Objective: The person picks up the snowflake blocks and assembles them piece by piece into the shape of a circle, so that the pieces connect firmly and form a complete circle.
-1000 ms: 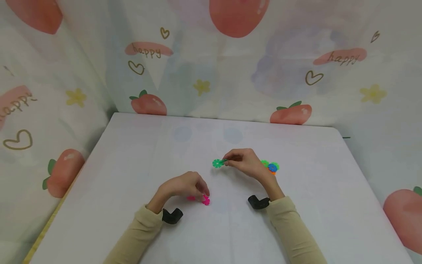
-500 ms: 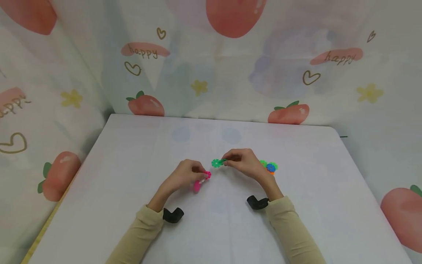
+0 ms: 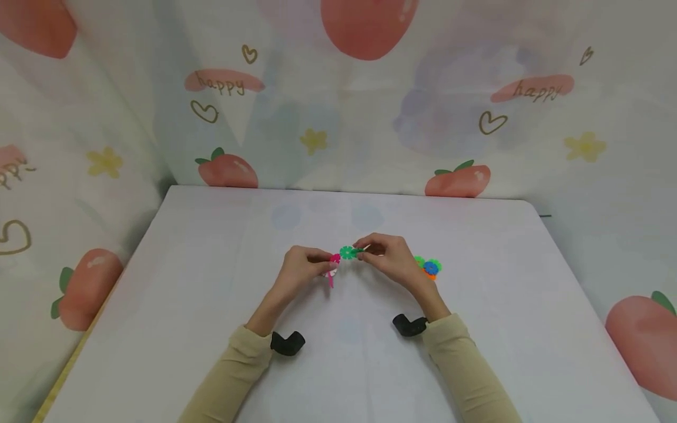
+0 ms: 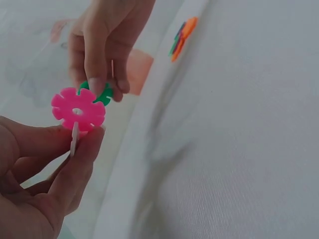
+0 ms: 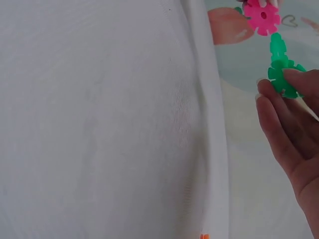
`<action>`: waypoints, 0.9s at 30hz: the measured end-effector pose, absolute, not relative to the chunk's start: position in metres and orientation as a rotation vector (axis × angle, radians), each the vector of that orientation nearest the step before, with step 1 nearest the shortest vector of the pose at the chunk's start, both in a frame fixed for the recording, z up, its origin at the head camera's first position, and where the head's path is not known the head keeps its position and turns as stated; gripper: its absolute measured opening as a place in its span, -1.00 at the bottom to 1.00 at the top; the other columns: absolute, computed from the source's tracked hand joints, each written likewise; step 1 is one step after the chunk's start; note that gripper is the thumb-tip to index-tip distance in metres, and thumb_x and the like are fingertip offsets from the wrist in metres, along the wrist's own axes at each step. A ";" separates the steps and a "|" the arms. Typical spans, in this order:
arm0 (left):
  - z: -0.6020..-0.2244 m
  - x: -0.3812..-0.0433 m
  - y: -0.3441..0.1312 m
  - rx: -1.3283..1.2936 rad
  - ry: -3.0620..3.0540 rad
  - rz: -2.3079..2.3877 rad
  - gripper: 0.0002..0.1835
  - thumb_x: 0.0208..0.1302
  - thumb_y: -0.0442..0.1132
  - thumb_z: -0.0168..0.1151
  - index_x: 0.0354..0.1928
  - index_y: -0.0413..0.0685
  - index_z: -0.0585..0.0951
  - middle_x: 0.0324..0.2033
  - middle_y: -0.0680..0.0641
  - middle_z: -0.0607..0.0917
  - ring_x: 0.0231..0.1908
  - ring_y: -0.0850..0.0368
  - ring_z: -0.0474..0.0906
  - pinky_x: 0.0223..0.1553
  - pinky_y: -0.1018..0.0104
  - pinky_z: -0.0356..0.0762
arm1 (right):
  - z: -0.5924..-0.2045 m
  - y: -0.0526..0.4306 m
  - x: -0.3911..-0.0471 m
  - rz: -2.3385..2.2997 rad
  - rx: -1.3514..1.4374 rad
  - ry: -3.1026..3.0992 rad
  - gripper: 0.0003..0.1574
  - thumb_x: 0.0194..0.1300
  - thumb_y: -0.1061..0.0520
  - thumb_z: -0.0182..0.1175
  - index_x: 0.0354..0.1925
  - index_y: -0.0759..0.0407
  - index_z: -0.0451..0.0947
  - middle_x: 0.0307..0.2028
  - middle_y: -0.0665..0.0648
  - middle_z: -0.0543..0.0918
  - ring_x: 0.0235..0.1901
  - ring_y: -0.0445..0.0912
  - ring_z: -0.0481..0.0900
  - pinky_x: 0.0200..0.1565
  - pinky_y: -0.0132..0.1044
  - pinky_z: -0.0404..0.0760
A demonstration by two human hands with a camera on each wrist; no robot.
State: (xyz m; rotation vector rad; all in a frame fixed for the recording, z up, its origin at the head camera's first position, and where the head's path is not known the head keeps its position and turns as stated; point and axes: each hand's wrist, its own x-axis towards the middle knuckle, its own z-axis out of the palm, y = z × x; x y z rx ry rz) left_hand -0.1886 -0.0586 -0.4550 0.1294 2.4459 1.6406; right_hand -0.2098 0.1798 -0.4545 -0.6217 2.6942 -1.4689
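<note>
My left hand (image 3: 302, 267) pinches a joined piece of pink and white snowflake building discs. In the left wrist view, the pink disc (image 4: 78, 108) faces the camera, and a white disc (image 4: 75, 139) sits edge-on between thumb and fingers. Another pink disc (image 3: 331, 281) hangs below in the head view. My right hand (image 3: 388, 255) pinches two joined green snowflake discs (image 3: 348, 252), one set crosswise to the other, as the right wrist view shows with the green disc (image 5: 284, 79) under the thumb. Pink and green edges are very close; whether they touch I cannot tell.
A small cluster of green, blue and orange discs (image 3: 431, 268) lies on the white table (image 3: 211, 329) just right of my right hand. Behind the table hangs a printed curtain (image 3: 370, 129). A black wrist camera mount (image 3: 288, 343) juts from each sleeve.
My left hand has lifted the pink and white discs off the table and brought them up and right to the green discs. My right hand has stayed nearly in place, still pinching the green discs.
</note>
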 end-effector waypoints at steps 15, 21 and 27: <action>-0.452 -0.186 -0.048 0.164 2.528 1.703 -0.88 0.18 -0.35 0.52 -0.24 -0.23 0.84 -0.30 -0.11 0.84 -0.36 0.18 0.72 -0.31 0.38 0.70 | -0.455 0.180 -0.209 -1.567 -0.671 2.604 -0.95 0.30 0.24 0.40 -0.24 0.15 0.72 -0.02 0.10 0.81 -0.23 -0.07 0.75 -0.14 -0.30 0.71; -0.453 -0.185 -0.044 0.273 2.628 1.720 -0.93 0.14 -0.37 0.53 -0.32 -0.22 0.85 -0.36 -0.10 0.84 -0.37 0.16 0.71 -0.39 0.44 0.61 | -0.458 0.181 -0.209 -1.639 -0.649 2.573 -0.93 0.30 0.22 0.42 -0.24 0.20 0.73 -0.05 0.12 0.82 -0.18 -0.07 0.76 -0.15 -0.22 0.71; -0.456 -0.182 -0.042 0.304 2.664 1.733 -0.92 0.15 -0.39 0.52 -0.30 -0.23 0.84 -0.38 -0.10 0.84 -0.39 0.12 0.74 -0.38 0.42 0.63 | -0.458 0.179 -0.208 -1.651 -0.618 2.562 -0.94 0.30 0.27 0.40 -0.23 0.17 0.75 -0.04 0.13 0.81 -0.21 -0.02 0.76 -0.17 -0.29 0.69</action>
